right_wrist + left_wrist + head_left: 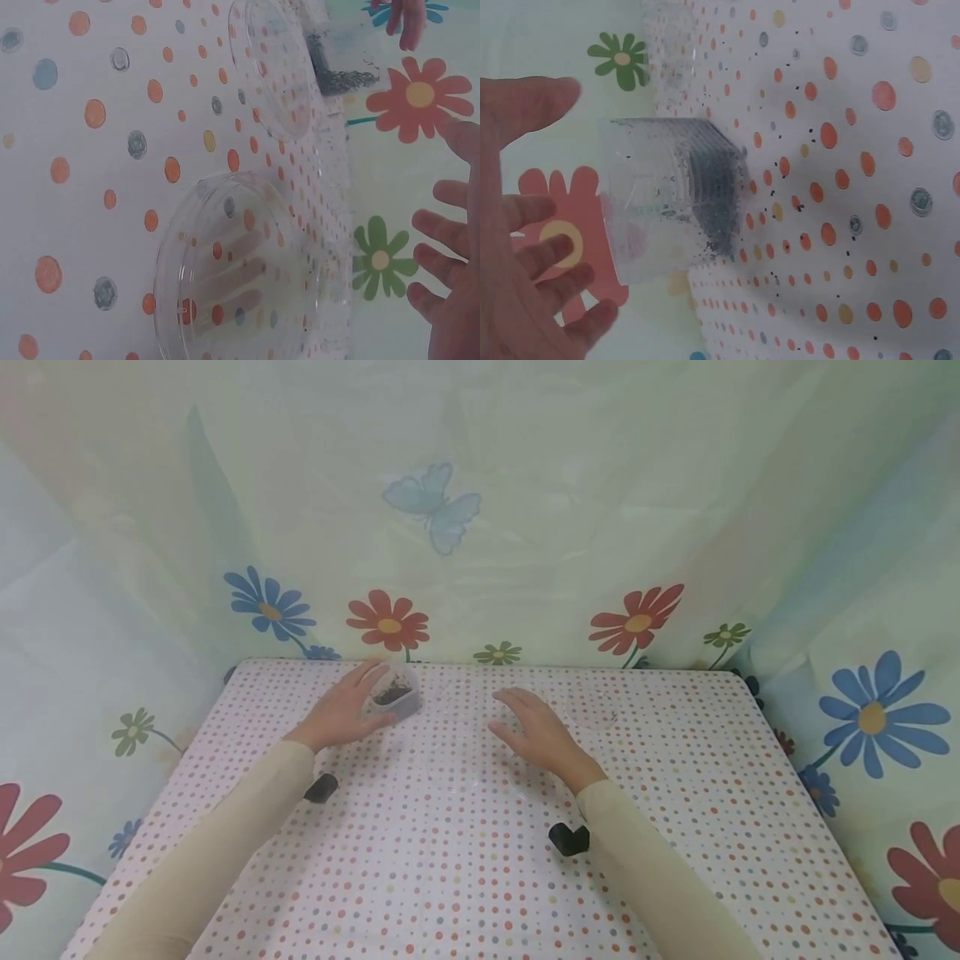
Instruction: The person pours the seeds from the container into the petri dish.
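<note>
- A clear plastic box point(409, 702) is set on the far part of the table, left of centre; dark granules point(392, 695) are held inside it.
- The left hand point(347, 708) is held open just left of the box, fingers loosely spread; nothing is grasped, and a gap is shown in the left wrist view.
- Small dark specks point(776, 176) are scattered on the cloth beside the box.
- The right hand point(536, 735) is held open to the right, well apart from the box, with nothing gripped.
- Two clear round dishes point(225, 262) are seen in the right wrist view.
- The table is covered by a polka-dot cloth point(450, 885).
- Beyond the far edge, a pale backdrop point(555, 518) is printed with flowers and a blue butterfly point(433, 510).
</note>
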Tool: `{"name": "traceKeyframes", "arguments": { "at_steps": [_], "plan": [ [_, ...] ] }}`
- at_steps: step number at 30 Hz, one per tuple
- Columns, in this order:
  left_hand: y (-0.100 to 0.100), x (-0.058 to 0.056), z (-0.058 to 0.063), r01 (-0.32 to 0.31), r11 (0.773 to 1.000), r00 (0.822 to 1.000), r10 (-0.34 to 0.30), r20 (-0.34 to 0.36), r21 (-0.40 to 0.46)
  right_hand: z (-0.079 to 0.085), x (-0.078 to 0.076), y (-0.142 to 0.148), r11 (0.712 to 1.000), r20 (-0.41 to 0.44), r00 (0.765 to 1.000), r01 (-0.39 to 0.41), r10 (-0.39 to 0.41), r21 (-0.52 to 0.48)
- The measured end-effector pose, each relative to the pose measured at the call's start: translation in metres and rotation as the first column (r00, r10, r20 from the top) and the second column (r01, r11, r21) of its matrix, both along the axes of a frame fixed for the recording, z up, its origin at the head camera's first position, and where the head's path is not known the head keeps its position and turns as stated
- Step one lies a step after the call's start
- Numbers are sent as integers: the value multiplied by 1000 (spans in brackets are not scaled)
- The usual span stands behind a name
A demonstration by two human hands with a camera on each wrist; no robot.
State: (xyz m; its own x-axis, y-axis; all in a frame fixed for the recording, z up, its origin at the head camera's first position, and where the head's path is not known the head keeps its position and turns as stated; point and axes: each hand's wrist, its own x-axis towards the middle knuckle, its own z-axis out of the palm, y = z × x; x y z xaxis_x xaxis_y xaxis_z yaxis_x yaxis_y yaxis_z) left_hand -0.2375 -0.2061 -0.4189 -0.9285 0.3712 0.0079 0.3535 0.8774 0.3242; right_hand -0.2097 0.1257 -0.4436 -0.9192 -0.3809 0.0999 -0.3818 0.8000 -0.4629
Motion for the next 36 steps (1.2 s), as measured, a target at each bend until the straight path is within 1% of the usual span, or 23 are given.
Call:
{"name": "traceKeyframes", "arguments": {
  "at_steps": [5,11,16,21,27,30,36],
  "plan": [
    [-1,-3,1,-2,1000,999,1,54,2,0,-4,0,1000,1,1000,-7,7,24],
    [-2,-7,1,-6,1000,996,7,91,-4,1,-8,-2,1000,4,1000,-11,11,22],
    [-2,-10,-1,-2,1000,997,4,82,-22,1,-10,-6,1000,28,1000,3,-3,13],
    [-4,-12,-3,-21,999,997,23,72,-37,-1,-14,-10,1000,39,999,8,-8,5],
    [-6,-12,-7,-56,998,995,57,79,-15,-4,-17,-15,1000,43,999,5,-5,1],
    [-8,-12,-9,-62,998,995,62,78,-4,-5,-18,-17,1000,43,999,12,-11,-7],
    [-9,-16,-11,-87,996,991,86,99,7,-8,-21,-20,1000,19,1000,23,-23,-10]
  ]
}}
